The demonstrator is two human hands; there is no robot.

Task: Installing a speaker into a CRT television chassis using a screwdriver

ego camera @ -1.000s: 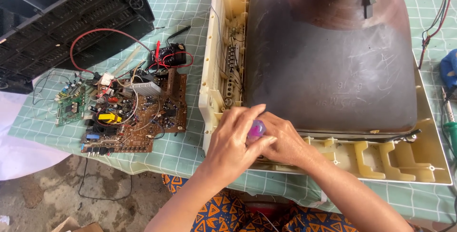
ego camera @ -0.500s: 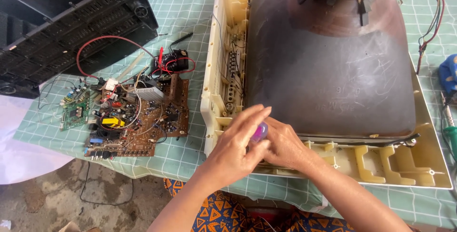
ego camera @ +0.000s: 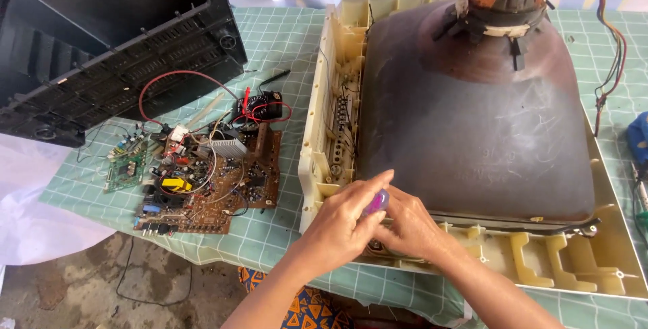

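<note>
A large dark picture tube (ego camera: pixel 472 126) lies face down in a cream plastic television front frame (ego camera: pixel 324 133) on a green checked cloth. Both my hands meet at the frame's near left corner. My left hand (ego camera: pixel 341 228) and my right hand (ego camera: pixel 412 228) close together around a small purple-handled tool (ego camera: pixel 378 202), of which only the handle's top shows. Its tip is hidden by my fingers.
A brown circuit board (ego camera: pixel 209 170) with red wires lies left of the frame, with a small green board (ego camera: pixel 125 163) beside it. A black television back cover (ego camera: pixel 115 45) stands at far left. Blue tools (ego camera: pixel 638 140) lie at the right edge. The cloth ends near me.
The view has tilted so that more of the tube's neck shows. My hands stay at the same corner of the frame, still around the purple handle.
</note>
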